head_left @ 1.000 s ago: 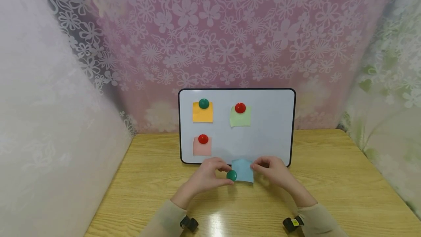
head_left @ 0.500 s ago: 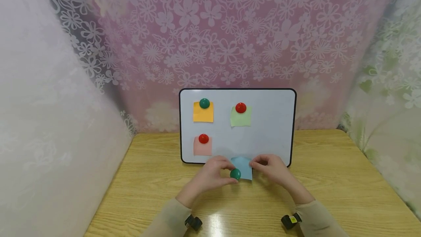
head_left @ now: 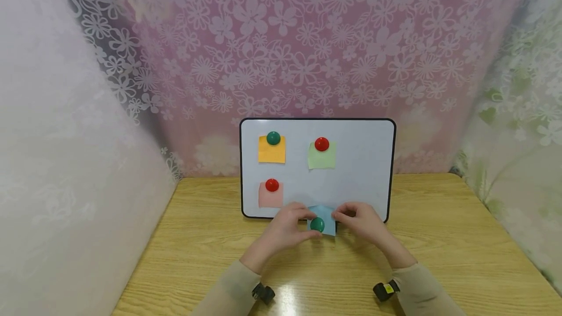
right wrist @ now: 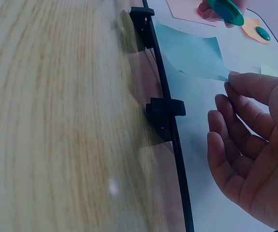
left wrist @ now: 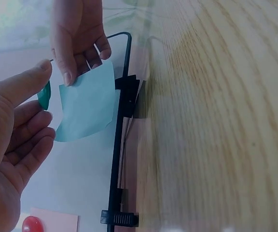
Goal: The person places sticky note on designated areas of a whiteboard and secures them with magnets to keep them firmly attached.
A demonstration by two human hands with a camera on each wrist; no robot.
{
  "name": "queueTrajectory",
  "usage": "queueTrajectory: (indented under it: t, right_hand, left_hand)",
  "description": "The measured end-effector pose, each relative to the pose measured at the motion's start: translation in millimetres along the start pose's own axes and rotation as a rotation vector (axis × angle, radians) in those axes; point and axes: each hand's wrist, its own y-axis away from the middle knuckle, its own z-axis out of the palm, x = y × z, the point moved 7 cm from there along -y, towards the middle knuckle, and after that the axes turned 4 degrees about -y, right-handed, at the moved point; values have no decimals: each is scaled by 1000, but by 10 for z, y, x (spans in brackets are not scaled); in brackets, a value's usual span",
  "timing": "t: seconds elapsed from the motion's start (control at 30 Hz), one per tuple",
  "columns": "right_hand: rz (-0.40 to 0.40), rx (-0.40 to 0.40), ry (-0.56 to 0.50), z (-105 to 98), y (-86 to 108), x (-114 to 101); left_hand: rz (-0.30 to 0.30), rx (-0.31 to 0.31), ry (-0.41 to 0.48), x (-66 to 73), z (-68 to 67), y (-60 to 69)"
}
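Observation:
In the head view my left hand [head_left: 287, 228] pinches a round green magnet [head_left: 317, 225] between thumb and fingers, in front of a blue sticky note [head_left: 328, 223]. My right hand [head_left: 362, 221] holds that note by its right edge, between thumb and forefinger. The right wrist view shows the pinched corner of the blue note [right wrist: 189, 53] and the other fingers loosely bent. Behind both hands stands the whiteboard [head_left: 360, 169], whose lower edge the note overlaps. From the left wrist, the green magnet [left wrist: 44, 95] appears beside the note, apart from it.
An orange note [head_left: 271, 154] hangs under a green magnet [head_left: 273, 138]. A light green note [head_left: 322, 157] and a pink note [head_left: 270, 199] each have a red magnet. Black clips [right wrist: 167, 107] support the board's lower edge on the wooden table [head_left: 210, 228].
Both hands have moved slightly up toward the whiteboard, carrying the blue note and the green magnet. The magnet has shifted right, from the note's left edge to in front of it.

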Motion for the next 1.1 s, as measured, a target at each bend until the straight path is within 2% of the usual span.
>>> queueTrajectory:
  t: [0.63, 1.1]
  right_hand:
    - [-21, 26, 4, -75, -41, -99]
    - [-41, 34, 30, -83, -106, -78]
  left_hand:
    - [-39, 107, -79, -67, -45, -110]
    - [-56, 177, -188, -67, -93, -200]
